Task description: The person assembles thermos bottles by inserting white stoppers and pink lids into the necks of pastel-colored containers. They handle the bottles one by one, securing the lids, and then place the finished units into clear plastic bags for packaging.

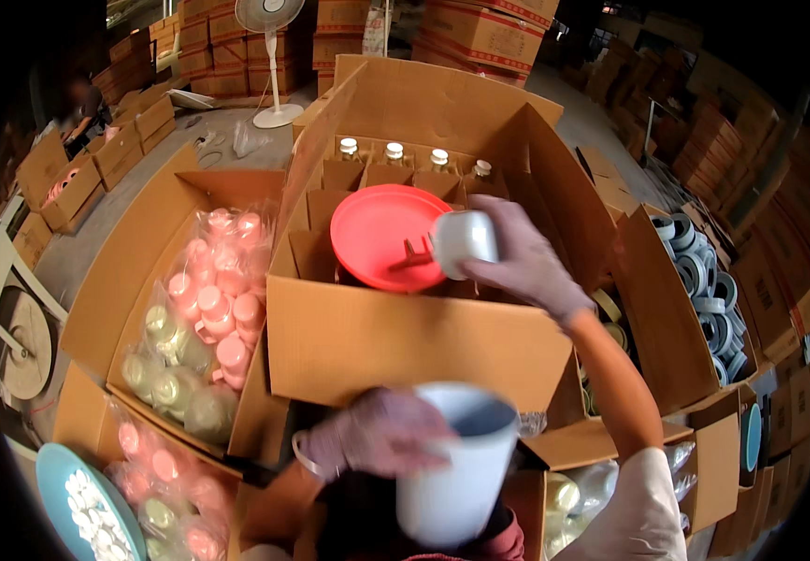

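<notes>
In my gloved left hand (377,435) is a tall pale blue-white cylindrical container (456,496), held upright close to my body with its open top facing up. My right hand (522,252), gloved too, grips a small white cup-shaped piece (464,245) turned on its side. This piece is beside the right rim of a round red dish (377,224), overlapping red prongs in the view; whether they touch I cannot tell. The dish rests on cardboard dividers in a large open carton (405,346). Several white-capped bottles (394,154) stand in its far compartments.
An open carton (115,318) at left holds bagged pink and pale-green bottles. Grey-blue rings (699,271) fill a carton at right. A teal basin (54,477) of small white pieces is lower left. Beyond stand a white fan (274,75) and stacked cartons (480,37).
</notes>
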Tool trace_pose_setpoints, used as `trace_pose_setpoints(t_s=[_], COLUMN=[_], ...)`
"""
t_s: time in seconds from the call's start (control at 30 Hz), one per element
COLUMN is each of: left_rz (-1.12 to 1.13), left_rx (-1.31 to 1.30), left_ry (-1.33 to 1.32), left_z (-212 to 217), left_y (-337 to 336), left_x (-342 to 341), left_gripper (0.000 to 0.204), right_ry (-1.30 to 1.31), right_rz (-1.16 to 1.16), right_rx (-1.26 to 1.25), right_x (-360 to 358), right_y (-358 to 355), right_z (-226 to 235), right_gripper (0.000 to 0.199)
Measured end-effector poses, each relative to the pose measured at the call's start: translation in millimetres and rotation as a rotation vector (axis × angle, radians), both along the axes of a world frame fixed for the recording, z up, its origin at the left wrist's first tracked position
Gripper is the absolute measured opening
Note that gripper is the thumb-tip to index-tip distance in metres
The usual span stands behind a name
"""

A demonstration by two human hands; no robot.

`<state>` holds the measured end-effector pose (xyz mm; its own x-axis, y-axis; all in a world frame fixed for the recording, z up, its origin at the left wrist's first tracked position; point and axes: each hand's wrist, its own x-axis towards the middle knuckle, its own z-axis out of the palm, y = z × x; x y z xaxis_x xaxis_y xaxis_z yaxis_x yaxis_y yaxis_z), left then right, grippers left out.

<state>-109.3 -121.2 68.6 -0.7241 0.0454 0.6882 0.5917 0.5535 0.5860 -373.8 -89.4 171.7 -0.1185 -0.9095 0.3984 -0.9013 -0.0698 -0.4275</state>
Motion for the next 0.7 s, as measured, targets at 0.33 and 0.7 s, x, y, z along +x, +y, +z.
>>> trace_pose_setpoints(t_s=[0.33,0.7], left_rz=[-0.036,0.053], left_rx=[1.004,1.086], left_ry=[-0.521,-0.368], left_z=[-66,-87], left_y=[-29,-54], left_x=[-4,-30], left_gripper=[0.029,0.046], right_ry=[0.315,0.017], right_rz=[-0.277,-0.643], right_rx=[0.013,0.245], right_x=[-192,-334], right_y=[-262,-306], right_z=[-64,-186], right_gripper=[0.039,0.071])
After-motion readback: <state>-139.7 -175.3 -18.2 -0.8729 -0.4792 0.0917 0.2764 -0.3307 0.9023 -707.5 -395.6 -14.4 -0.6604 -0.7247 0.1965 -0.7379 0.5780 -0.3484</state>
